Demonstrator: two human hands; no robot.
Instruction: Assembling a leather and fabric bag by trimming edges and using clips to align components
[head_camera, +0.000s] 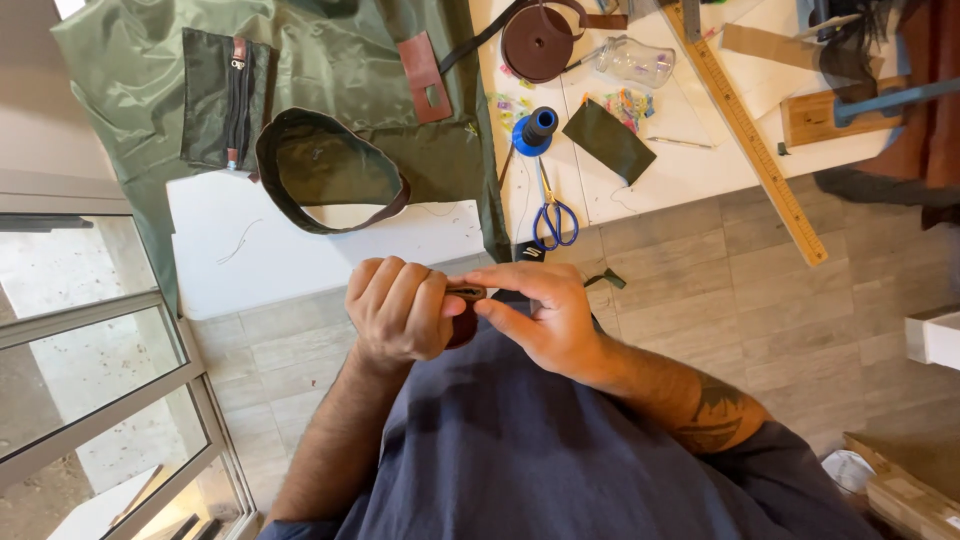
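A small dark brown strip of leather or similar stiff material (466, 293) sits pinched between the person's two hands, held close to the chest above the dark blue shirt (560, 440). Only a short piece shows between the fingers, so its full shape cannot be told. It looks light and thin, firm enough to keep its edge yet likely bendable; it seems best gripped at its ends with fingertips, as here.

The left hand (400, 308) is curled nearly closed, fingers folded over one end of the strip. The right hand (540, 315) is partly closed, thumb and forefinger pressing the other end.

Beyond the hands, a white worktable (300, 260) carries a large olive-green nylon bag panel with a zippered pocket (300, 70) and an oval green fabric band with brown edging (330, 170). Further right lie blue-handled scissors (553, 215), a dark thread spool on a blue base (535, 130), a dark green fabric rectangle (608, 140), a coil of brown strap (540, 42), a clear plastic jar (635, 60) and a long wooden ruler (750, 140). Grey floor tiles (720, 300) lie beneath.
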